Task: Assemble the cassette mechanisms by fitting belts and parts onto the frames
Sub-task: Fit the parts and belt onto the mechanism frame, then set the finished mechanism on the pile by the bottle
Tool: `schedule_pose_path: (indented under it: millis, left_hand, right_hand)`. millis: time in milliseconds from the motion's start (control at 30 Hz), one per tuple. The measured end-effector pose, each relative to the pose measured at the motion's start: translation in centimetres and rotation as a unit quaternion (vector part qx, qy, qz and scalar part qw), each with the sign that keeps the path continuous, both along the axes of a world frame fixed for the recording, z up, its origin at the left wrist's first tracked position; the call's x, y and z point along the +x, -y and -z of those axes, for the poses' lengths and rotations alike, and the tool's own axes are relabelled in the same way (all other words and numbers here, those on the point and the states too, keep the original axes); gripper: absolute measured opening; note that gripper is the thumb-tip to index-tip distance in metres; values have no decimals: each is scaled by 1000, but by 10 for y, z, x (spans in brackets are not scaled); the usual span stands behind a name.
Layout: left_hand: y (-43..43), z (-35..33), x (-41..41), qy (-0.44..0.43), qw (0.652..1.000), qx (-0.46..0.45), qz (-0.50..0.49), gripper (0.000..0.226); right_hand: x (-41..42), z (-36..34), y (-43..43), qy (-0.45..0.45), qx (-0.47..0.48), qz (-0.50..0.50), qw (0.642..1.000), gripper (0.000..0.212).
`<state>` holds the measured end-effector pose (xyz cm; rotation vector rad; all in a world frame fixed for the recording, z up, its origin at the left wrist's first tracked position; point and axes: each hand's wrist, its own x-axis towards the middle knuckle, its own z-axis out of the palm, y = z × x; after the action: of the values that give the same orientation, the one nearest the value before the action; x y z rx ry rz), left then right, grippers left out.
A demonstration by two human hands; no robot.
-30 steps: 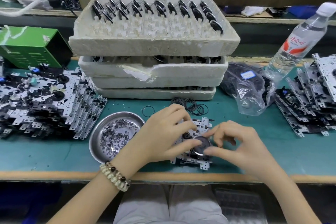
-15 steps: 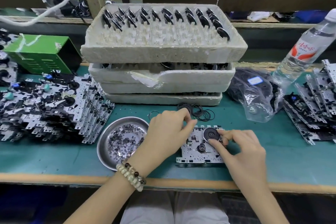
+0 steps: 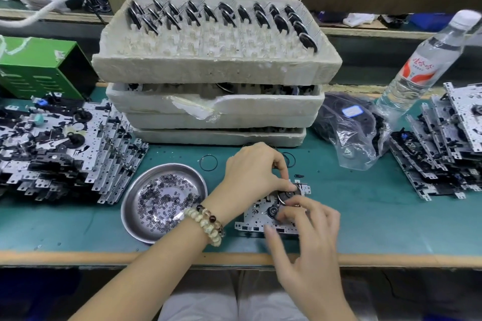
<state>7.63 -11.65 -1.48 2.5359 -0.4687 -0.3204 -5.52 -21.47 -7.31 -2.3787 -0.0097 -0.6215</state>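
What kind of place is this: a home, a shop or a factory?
Most likely a factory assembly bench. Stacked white foam trays hold rows of black round discs, piles of silver metal mechanism frames lie on the green mat, and a round steel dish holds tiny washers.

We have bare table (image 3: 365,211) on the right, before the right pile of frames (image 3: 443,154). Stacked foam trays (image 3: 216,70) wall off the back. A metal dish (image 3: 130,198) and the left pile (image 3: 65,154) crowd the left.
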Motion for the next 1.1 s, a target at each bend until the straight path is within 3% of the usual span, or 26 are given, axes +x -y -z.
schedule_pose_path:
  millis: [433,633,767,933,1100]
  left_hand:
    - [-1,-1,-5,10,1000,-18,-7,23]
    - [-7,10,-18,109,992,-28,61,17]
    - [-27,20,-31,183,979,-67,52,28]
    - [-49,33,-49,275,929,-232,-83,30]
    - [-45,49,-68,321,896,-287,-111,23]
  right_hand:
    - [0,-3,-5,29,-197,-20,980,36]
    - [-11,-2,25,23,-47,66,996,27]
    - [-16,-6,52,-54,-32,130,990,17]
    - [-10,-13,65,-219,-27,20,975,43]
    - [4,-24,68,-287,23,-35,957,37]
